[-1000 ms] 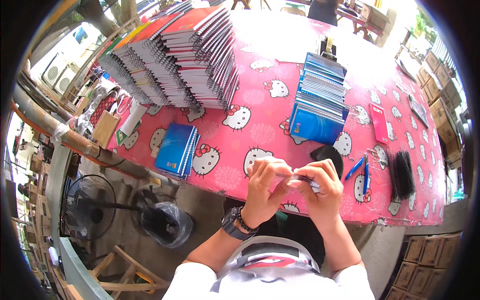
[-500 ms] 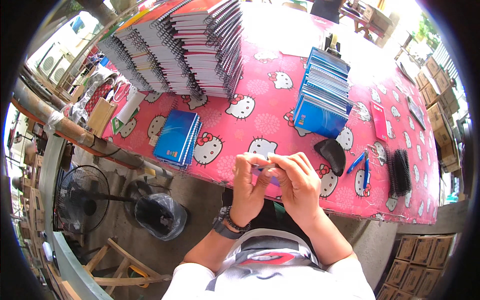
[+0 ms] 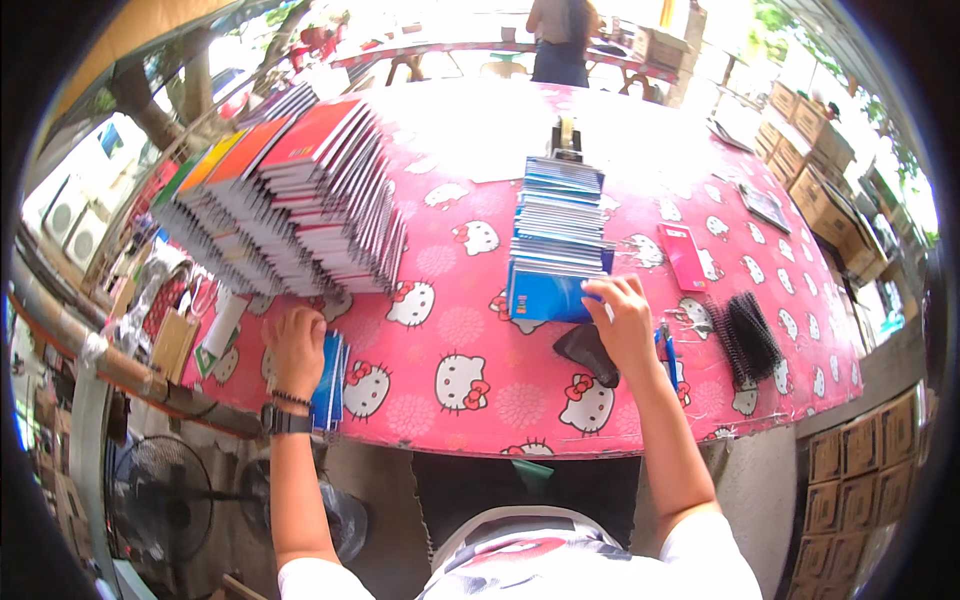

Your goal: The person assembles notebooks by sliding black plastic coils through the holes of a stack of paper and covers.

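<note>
Head view: our left hand (image 3: 296, 345) sits half-curled over the small blue pile (image 3: 327, 388); we can't tell if it grips anything. Our right hand (image 3: 625, 310), fingers slightly bent, is at the near corner of the row of blue notebooks (image 3: 557, 215), grip unclear. Beyond the left, tall stacks (image 3: 285, 205) look finished, we judge; right of the right, black coils (image 3: 745, 338) lie unused.
</note>
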Available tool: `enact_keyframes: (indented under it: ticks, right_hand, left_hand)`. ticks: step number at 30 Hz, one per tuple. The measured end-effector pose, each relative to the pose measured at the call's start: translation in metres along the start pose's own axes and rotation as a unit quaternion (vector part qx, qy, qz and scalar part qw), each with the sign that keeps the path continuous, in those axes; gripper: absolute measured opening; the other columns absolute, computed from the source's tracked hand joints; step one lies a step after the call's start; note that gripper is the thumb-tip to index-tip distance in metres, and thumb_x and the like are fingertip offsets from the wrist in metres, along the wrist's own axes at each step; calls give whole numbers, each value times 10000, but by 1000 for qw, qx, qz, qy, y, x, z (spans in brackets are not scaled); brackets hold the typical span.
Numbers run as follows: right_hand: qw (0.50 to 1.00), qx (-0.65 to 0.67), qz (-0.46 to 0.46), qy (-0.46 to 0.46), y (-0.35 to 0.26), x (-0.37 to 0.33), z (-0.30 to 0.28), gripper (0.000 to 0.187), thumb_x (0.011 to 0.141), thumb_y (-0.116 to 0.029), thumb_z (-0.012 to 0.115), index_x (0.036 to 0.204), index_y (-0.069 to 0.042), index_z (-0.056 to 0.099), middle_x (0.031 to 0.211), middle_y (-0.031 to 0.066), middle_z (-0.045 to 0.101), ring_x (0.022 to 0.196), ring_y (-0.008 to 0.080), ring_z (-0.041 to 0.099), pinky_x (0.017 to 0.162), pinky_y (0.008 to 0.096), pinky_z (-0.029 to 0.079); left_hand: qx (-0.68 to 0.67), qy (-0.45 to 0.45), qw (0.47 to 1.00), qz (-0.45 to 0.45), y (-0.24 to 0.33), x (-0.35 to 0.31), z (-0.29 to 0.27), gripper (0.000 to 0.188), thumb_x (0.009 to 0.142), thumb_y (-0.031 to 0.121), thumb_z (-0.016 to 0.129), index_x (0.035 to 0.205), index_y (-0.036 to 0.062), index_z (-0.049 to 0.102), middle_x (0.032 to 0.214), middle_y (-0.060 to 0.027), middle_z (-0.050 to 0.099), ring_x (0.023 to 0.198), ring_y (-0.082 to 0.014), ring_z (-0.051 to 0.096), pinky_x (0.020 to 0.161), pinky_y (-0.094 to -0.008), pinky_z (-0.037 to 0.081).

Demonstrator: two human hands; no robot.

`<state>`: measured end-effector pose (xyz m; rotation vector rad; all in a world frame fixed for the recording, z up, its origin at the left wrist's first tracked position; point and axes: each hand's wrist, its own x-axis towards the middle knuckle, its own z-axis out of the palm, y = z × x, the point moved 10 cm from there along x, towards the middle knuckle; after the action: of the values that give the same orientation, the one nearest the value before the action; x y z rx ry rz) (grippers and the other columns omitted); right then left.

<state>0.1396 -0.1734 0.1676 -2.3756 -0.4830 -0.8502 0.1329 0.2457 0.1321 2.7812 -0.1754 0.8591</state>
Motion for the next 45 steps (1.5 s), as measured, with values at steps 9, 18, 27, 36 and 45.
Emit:
enact_keyframes:
  ticks: [9,18,27,36,45]
  right_hand:
    - [993,-104,-59,-1,46,14,25,205,715,-108,692,906,-87,621,935,63,618,931,262,576,883,383,426]
    - [981,187,25,-37,6,-15,1,314,727,-88,724,1017,-50,610,901,123,623,896,315,593,791,406,488]
    - [884,-370,287,-1,195,-104,-103,411,762,-292,729,1108,-102,616,1037,69,583,999,260,522,852,403,433]
    - [915,-277,292,6,218,-97,-116,253,781,-83,671,1013,-52,577,938,144,591,942,313,567,819,397,477]
    - [962,184,109,-170,9,-42,-33,542,830,60,501,1349,-92,470,978,171,568,896,322,573,781,372,473]
  left_hand:
    - [-174,42,966,186,228,38,8,236,808,132,644,1035,103,590,1020,-70,600,1041,-261,541,967,-431,332]
    - [-232,-43,939,249,293,31,43,276,770,26,618,1036,98,643,900,-38,632,899,-214,574,877,-383,362]
    - [-212,-43,959,182,263,16,53,283,741,-24,624,988,106,669,838,-32,593,837,-215,553,804,-358,350]
    - [-244,-27,946,213,276,28,61,336,745,-22,620,1044,117,689,821,-12,585,805,-194,551,772,-339,346]
    - [-295,-52,912,282,313,22,3,312,733,37,630,1025,126,692,797,-15,599,752,-197,565,727,-344,364]
